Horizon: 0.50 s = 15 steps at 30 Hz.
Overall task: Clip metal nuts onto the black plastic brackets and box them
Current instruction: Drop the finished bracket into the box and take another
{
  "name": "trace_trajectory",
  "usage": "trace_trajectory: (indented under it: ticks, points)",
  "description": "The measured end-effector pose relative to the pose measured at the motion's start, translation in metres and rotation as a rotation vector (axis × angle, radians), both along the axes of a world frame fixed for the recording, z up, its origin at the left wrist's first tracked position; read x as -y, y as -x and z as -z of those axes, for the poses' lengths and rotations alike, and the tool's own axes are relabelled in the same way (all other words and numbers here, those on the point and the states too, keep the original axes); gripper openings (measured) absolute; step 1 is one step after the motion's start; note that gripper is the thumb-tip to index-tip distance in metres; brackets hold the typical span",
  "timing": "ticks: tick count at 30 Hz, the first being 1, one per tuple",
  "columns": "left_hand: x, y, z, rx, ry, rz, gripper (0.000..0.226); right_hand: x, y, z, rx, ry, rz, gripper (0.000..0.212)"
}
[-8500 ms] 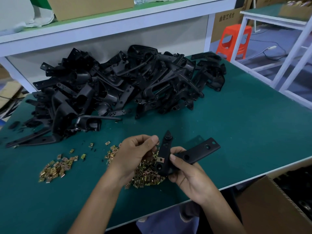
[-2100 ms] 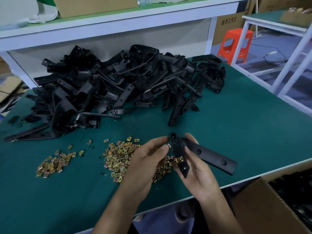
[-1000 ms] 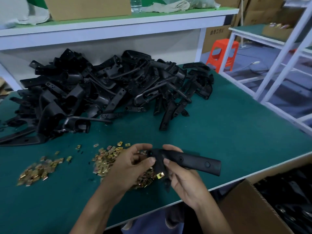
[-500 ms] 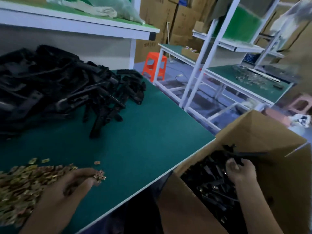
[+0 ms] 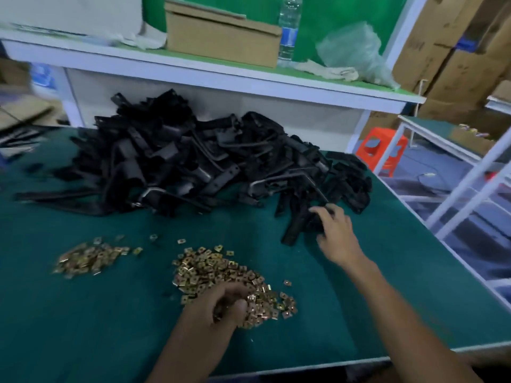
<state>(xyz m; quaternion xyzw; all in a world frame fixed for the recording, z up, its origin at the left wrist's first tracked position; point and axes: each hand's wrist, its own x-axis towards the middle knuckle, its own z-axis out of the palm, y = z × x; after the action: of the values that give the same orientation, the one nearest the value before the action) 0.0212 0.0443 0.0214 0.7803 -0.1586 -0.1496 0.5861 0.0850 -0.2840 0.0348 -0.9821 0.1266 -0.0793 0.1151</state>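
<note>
- Reaching to the near right edge of the pile point(image 5: 193, 161), the right hand point(image 5: 333, 230) curls its fingers over one bracket point(image 5: 291, 230) that juts toward the front of the bench point(image 5: 373, 299).
- The left hand point(image 5: 221, 308) sits in the bigger heap of nuts point(image 5: 218, 272), thumb and fingers bunched round a few. Motion blur hides how many it grasps.
- A smaller heap point(image 5: 88, 257) lies well apart to the left, untouched.
- The step in hand looks like fetching both parts at once: a fresh bracket and a nut for it.
- To do it well, the bracket should probably be drawn straight out toward the body, not lifted. Its far end lies among others, and a lift could drag neighbours off the pile.
- A grip near the middle would leave the tab ends free for clipping.
- The left hand does best to isolate a single nut between thumb and forefinger, open side facing the bracket, and shed the extras over the heap.
- The box is out of view here, so boxing waits until the nuts are seated.
</note>
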Motion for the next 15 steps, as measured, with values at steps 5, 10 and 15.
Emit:
trace_trajectory:
  ticks: [5,10,15]
  points:
    - [-0.021,0.005,0.008,-0.019,-0.044,-0.037,0.024,-0.014,-0.055,0.009,-0.329,0.496,-0.097,0.068]
    - [-0.025,0.004,0.017,0.083,-0.156,-0.057,0.013,-0.022,-0.059,-0.005,-0.221,0.336,-0.126,0.045]
    - [-0.003,-0.016,0.030,0.438,-0.480,-0.108,0.026,-0.020,-0.027,-0.029,-0.063,-0.222,-0.170,0.039]
